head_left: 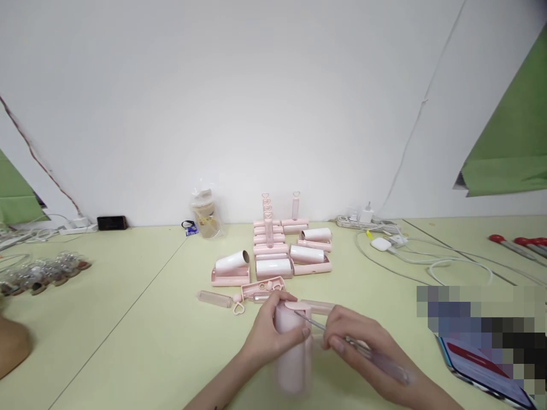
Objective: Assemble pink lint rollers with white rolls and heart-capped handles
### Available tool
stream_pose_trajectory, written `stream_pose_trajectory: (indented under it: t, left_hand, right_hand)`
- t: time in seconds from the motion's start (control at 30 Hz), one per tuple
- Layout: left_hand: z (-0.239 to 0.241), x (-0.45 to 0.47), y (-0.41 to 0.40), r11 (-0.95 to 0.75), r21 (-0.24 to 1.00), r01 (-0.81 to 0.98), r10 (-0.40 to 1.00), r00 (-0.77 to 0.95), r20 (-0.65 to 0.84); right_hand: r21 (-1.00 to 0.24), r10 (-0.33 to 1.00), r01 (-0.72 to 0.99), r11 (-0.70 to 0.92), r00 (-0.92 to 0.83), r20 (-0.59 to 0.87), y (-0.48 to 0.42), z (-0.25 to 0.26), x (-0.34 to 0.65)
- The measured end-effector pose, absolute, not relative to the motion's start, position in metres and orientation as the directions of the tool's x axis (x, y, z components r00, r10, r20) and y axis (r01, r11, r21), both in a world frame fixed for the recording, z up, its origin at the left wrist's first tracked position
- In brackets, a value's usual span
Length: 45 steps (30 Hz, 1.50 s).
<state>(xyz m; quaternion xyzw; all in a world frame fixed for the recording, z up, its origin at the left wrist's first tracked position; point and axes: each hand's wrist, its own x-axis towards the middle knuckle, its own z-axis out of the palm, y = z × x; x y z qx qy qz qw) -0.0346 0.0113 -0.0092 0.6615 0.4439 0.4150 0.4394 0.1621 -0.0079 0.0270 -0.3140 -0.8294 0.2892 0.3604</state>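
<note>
My left hand (267,336) is wrapped around the upper part of a pale pink lint roller (292,367), which stands upright near the table's front edge. In my right hand (363,344) is a screwdriver (314,322) with a thin metal shaft and a clear handle. Its tip touches or sits just at the roller's pink top edge; exact contact is unclear. Just beyond my hands lie an open pink case (262,286) and a clear handle with a pink heart loop (216,299). Part of the roller's right side is hidden by my fingers.
Pink cases (271,249) and white rolls (273,268) lie in rows farther back. A bagged cup (207,216) stands by the wall. Cables and a white charger (380,244) are at right, with red-handled tools (496,239) and a phone (482,364). Clear-domed items (47,270) sit left.
</note>
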Motion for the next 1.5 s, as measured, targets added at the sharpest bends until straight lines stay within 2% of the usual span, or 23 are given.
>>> stream_pose_trajectory:
  t: [0.1,0.2,0.37,0.5,0.63,0.73,0.83,0.93,1.03,1.13,1.2,1.27,1.4,1.5]
  left_hand:
    - [-0.007,-0.033,0.01,-0.219,0.947,0.235,0.944,0.295,0.145]
    - [-0.004,-0.031,0.008,-0.204,0.947,0.249,0.941,0.318,0.119]
    - [-0.003,-0.027,0.001,-0.163,0.928,0.335,0.954,0.292,0.062]
    - [-0.001,-0.024,-0.003,-0.186,0.896,0.403,0.96,0.271,0.077]
    - [0.002,-0.025,-0.002,-0.197,0.889,0.414,0.959,0.271,0.086]
    - [0.0,-0.027,0.0,-0.132,0.91,0.393,0.97,0.238,0.038]
    - [-0.006,-0.028,0.002,-0.084,0.948,0.306,0.972,0.233,0.011]
    - [-0.012,-0.027,0.003,-0.092,0.983,0.162,0.961,0.274,0.044]
    - [-0.016,-0.026,0.004,-0.074,0.997,-0.003,0.954,0.293,0.072]
    - [-0.015,-0.029,0.01,-0.019,0.995,-0.096,0.954,0.296,0.047]
    - [-0.014,-0.033,0.016,-0.004,0.994,-0.109,0.967,0.254,0.031]
    - [-0.017,-0.035,0.022,-0.011,0.992,-0.127,0.981,0.189,0.035]
    - [-0.033,-0.031,0.025,-0.111,0.983,-0.148,0.971,0.195,0.139]
    - [-0.043,-0.027,0.022,-0.214,0.963,0.163,0.959,0.223,0.176]
  right_hand:
    - [-0.705,0.738,0.335,0.626,-0.547,0.395,-0.009,0.026,0.16]
    - [-0.759,0.78,0.324,0.565,-0.511,0.361,-0.009,0.025,0.165]
    - [-0.934,0.919,0.207,0.29,-0.332,0.212,-0.009,0.022,0.17]
    - [-0.985,0.968,0.126,0.119,-0.237,0.087,-0.009,0.027,0.166]
    - [-0.988,0.971,0.1,0.114,-0.221,0.09,-0.011,0.028,0.161]
    - [-0.966,0.952,0.124,0.226,-0.239,0.192,-0.01,0.025,0.163]
    - [-0.862,0.897,0.253,0.439,-0.17,0.407,-0.004,0.018,0.168]
    - [-0.657,0.823,0.512,0.553,-0.212,0.528,0.006,0.007,0.167]
    - [-0.31,0.745,0.73,0.609,-0.394,0.538,0.016,-0.005,0.163]
    - [0.069,0.597,0.815,0.575,-0.476,0.645,0.023,-0.004,0.171]
    - [0.189,0.512,0.862,0.47,-0.441,0.737,0.028,0.003,0.187]
    - [0.159,0.468,0.918,0.363,-0.327,0.821,0.033,0.011,0.203]
    - [-0.05,0.509,0.957,0.286,-0.107,0.854,0.036,0.019,0.216]
    - [-0.127,0.579,0.938,0.324,-0.09,0.811,0.031,0.017,0.205]
